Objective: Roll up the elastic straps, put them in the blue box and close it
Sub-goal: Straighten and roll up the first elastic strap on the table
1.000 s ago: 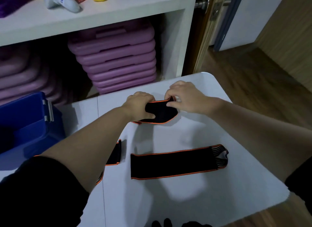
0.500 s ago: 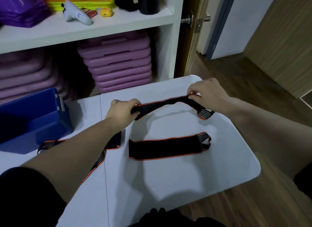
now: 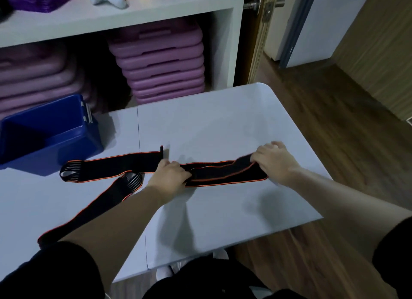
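A black elastic strap with orange edges (image 3: 220,173) lies stretched out between my two hands, on top of another strap lying flat on the white table (image 3: 223,125). My left hand (image 3: 169,176) grips its left end and my right hand (image 3: 275,159) grips its right end. A second black strap (image 3: 116,163) lies to the left, its ribbed loop end toward the blue box. A third strap (image 3: 93,207) runs diagonally under my left forearm. The open blue box (image 3: 53,140) stands at the table's far left.
White shelving (image 3: 124,15) rises behind the table, holding stacked purple plastic boards (image 3: 160,60) and small toys. A door edge and wooden floor (image 3: 334,111) lie to the right. The table's right and near edges are close to my hands.
The strap was bunched between my hands, then pulled apart and lifted. Now it is lowered onto the strap lying flat on the table, both hands nearer to me.
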